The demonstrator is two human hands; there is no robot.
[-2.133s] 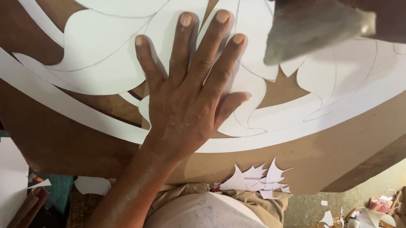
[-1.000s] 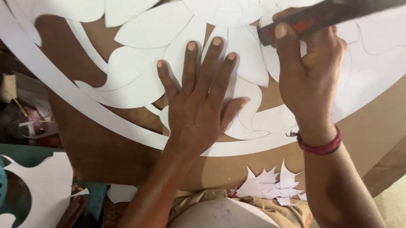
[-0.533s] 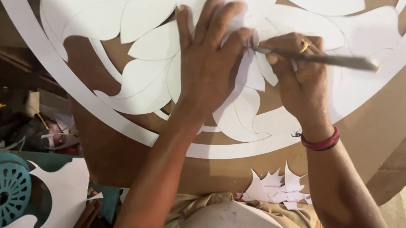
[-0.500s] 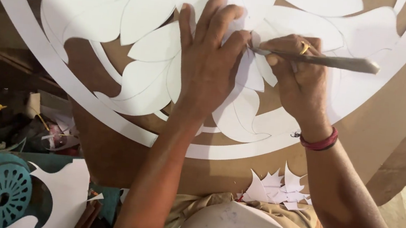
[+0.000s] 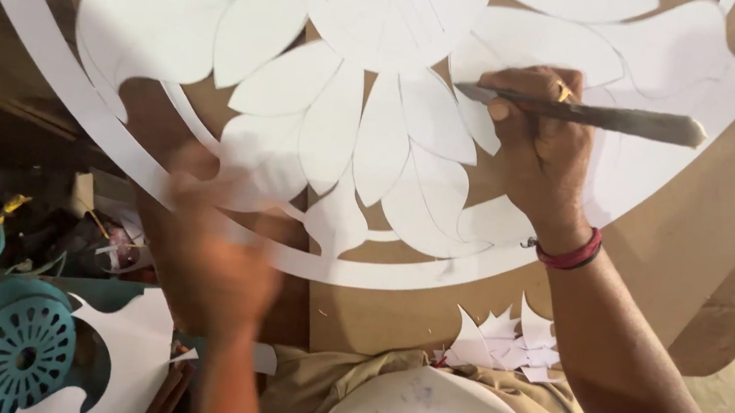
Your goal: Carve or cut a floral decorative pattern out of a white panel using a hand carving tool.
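Gripping a long grey metal blade (image 5: 595,117) in closed fingers, the right hand (image 5: 533,147) is resting on the white paper cutout (image 5: 366,133) and holding the tool almost level, its pointed tip lying at the edge of a petal just left of the thumb and its blunt end sticking out well to the right. A ring is showing on one finger and a red band (image 5: 568,253) is sitting around the wrist. The cutout, a big flower pattern of petals and leaves inside a wide round border, is lying flat on a brown board (image 5: 654,255) that is filling most of the view, with brown showing through wherever the paper is cut away. The left hand (image 5: 211,267) is hovering low over the near edge of the board, just under the white border, and it is so blurred that I cannot tell whether its fingers are spread or curled; nothing is visible in it. A small heap of jagged white paper scraps (image 5: 504,339) is lying on the board near the person's body, below the right forearm. At the lower left, a teal round grille (image 5: 10,356) is sitting beside another white cut sheet (image 5: 133,355)
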